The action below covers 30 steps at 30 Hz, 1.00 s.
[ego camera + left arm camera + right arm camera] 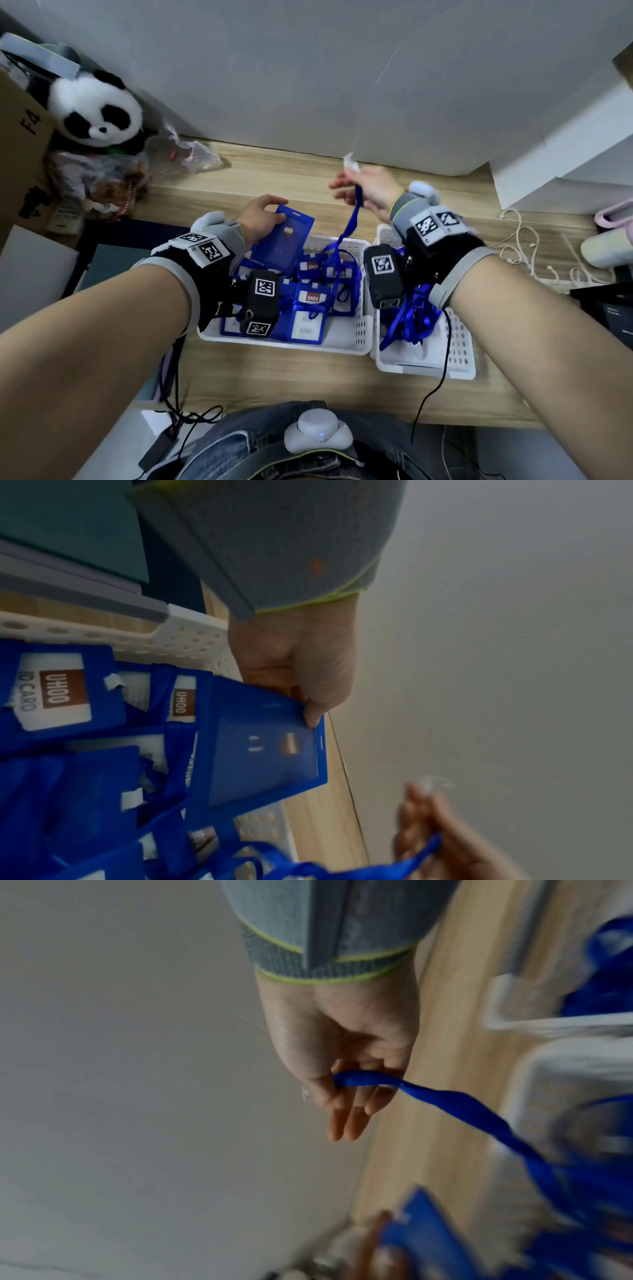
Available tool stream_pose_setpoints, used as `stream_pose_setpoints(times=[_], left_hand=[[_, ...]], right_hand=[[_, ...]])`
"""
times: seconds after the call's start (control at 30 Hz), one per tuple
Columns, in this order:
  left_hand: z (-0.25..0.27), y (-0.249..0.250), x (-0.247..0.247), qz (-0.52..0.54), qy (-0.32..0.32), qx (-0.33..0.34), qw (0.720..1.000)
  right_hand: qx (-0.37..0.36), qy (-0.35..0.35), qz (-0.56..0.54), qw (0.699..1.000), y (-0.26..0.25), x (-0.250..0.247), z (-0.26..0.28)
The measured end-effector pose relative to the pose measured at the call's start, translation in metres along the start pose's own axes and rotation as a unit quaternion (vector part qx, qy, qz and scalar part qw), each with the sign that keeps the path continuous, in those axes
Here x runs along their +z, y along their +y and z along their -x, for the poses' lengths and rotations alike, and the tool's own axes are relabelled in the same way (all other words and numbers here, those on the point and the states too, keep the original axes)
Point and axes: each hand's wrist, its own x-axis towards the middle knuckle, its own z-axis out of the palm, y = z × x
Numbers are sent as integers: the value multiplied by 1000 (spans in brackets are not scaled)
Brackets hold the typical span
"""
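My left hand (262, 214) grips a blue ID card holder (282, 240) by its upper edge, lifted above the left white basket (346, 342). In the left wrist view the thumb pinches the blue ID card holder (263, 750) near its slot. My right hand (363, 192) is raised over the table and pinches the end of a blue lanyard (352, 219), whose white clip end (351, 164) sticks up above the fingers. In the right wrist view the blue lanyard (428, 1096) trails from thumb and fingers down toward the baskets.
The left basket holds several blue card holders with lanyards (310, 308). A right white basket (459, 356) holds a tangle of blue lanyards. A panda plush (96, 109) and plastic bags sit back left. White cables (520, 240) lie at right, and a white wall stands behind.
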Motion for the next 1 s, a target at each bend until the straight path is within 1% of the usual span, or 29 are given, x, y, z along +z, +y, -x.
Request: stream_pose_setpoints(times=[0.1, 0.2, 0.3, 0.43, 0.5, 0.53, 0.57, 0.6, 0.63, 0.67, 0.73, 0.77, 0.83, 0.9, 0.93, 0.97, 1.0], left_hand=[[6, 8, 2, 25, -39, 0, 999], [15, 24, 12, 30, -102, 16, 994], [15, 41, 26, 29, -153, 38, 987], [17, 58, 39, 13, -220, 52, 974], [21, 63, 41, -4, -232, 55, 971], [20, 62, 40, -5, -224, 57, 973], [17, 61, 37, -1, -209, 64, 976], [14, 60, 32, 1, -188, 71, 980], [11, 60, 28, 3, -170, 78, 982], [10, 60, 25, 6, -159, 81, 984], [8, 64, 21, 26, -155, 83, 984], [8, 68, 21, 36, -159, 83, 983], [10, 76, 26, 41, -176, 90, 979], [12, 82, 31, 31, -178, 99, 979], [12, 83, 33, 33, -171, 104, 979], [9, 83, 33, 44, -157, 105, 981], [7, 83, 33, 61, -139, 106, 983]], right_hand=[[-63, 24, -81, 994, -47, -2, 1], [-108, 5, -144, 984, -81, 3, 7], [-123, -31, -175, 976, -94, 12, 14], [-141, -68, -207, 966, -99, 19, 21], [-157, -54, -197, 966, -99, 12, 20], [-164, -30, -163, 972, -97, 7, 17], [-163, 0, -106, 981, -92, 0, 13], [-151, 26, -36, 988, -84, -6, 9], [-124, 38, 31, 991, -74, -13, 5], [-84, 28, 77, 993, -61, -18, 2], [19, -44, 104, 993, -36, -22, 0], [68, -83, 105, 989, -24, -22, 0], [131, -151, 106, 974, -7, -16, 4], [161, -180, 91, 966, 2, -11, 5], [163, -174, 90, 967, 3, -10, 5], [152, -147, 96, 973, 2, -11, 3], [131, -100, 100, 981, -1, -13, 1]])
